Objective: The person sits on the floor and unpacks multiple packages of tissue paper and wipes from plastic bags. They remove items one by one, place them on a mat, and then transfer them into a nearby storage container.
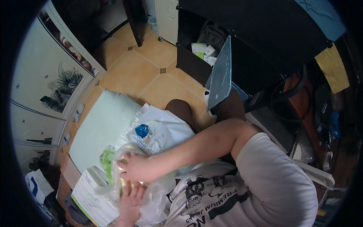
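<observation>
A translucent plastic bag [158, 195] lies open and crumpled in front of my torso. My right hand [136, 167] reaches over it, its fingers curled down over something golden-brown, mostly hidden inside. Below that, my left hand [132, 198] rests in the bag's folds with its fingers pointing toward the right hand. Whether either hand grips the contents is hidden by the film and fingers. Bright green plastic packaging [107, 161] sits just beyond the bag. A white box with a green edge [93, 195] is beside my left hand.
A pale green cushion [99, 124] lies beyond the bag. Nearby is a white bag [170, 122] with a crumpled blue wrapper [141, 130]. A black cube cabinet [192, 62] has its blue door panel [221, 75] swung out near my knee. Sliding wardrobe doors [48, 76] stand left.
</observation>
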`<state>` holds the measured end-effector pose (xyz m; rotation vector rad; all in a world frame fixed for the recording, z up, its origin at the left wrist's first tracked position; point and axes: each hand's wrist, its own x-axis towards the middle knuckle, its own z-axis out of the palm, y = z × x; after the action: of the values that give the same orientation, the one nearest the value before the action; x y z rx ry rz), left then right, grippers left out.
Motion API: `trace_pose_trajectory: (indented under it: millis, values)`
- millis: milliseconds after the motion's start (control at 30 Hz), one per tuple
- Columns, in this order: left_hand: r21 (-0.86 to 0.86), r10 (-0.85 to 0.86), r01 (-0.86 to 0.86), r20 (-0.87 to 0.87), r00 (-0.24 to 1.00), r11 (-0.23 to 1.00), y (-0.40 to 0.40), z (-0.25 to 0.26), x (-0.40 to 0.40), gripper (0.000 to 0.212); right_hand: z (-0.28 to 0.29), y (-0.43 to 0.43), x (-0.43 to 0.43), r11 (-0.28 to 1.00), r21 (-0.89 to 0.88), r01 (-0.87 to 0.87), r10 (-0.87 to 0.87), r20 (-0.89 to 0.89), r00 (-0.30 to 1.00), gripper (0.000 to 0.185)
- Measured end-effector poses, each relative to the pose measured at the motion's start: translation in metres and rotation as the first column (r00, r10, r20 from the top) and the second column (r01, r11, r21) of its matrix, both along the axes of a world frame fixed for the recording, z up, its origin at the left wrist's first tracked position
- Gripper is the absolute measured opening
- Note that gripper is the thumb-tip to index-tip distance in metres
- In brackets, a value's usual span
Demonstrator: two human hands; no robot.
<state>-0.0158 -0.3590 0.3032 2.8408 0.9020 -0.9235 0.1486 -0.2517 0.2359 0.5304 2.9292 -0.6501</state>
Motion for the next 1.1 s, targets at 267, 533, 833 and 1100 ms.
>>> trace_pose_trajectory:
  millis: [267, 533, 833, 1100]
  values:
    - [0.152, 0.362, -0.401, 0.233, 0.903, 0.903, 0.013, 0.037, 0.009, 0.046, 0.004, 0.036, -0.004, 0.997, 0.047, 0.060, -0.060, 0.004, 0.998, 0.085]
    - [0.012, 0.599, -0.918, 0.754, 0.269, 0.397, -0.025, 0.055, -0.034, 0.066, 0.042, 0.041, 0.017, 0.941, -0.337, -0.041, 0.054, 0.028, 0.998, 0.098]
    - [-0.525, 0.408, -0.675, 0.846, -0.345, 0.518, 0.015, 0.065, 0.005, 0.077, 0.019, 0.083, 0.116, -0.257, -0.221, -0.941, -0.880, -0.349, 0.323, 0.073]
    - [-0.928, 0.882, 0.229, -0.356, -0.309, -0.295, 0.222, 0.008, 0.112, 0.073, -0.027, 0.197, 0.249, 0.372, -0.559, -0.741, -0.803, 0.207, -0.559, 0.092]
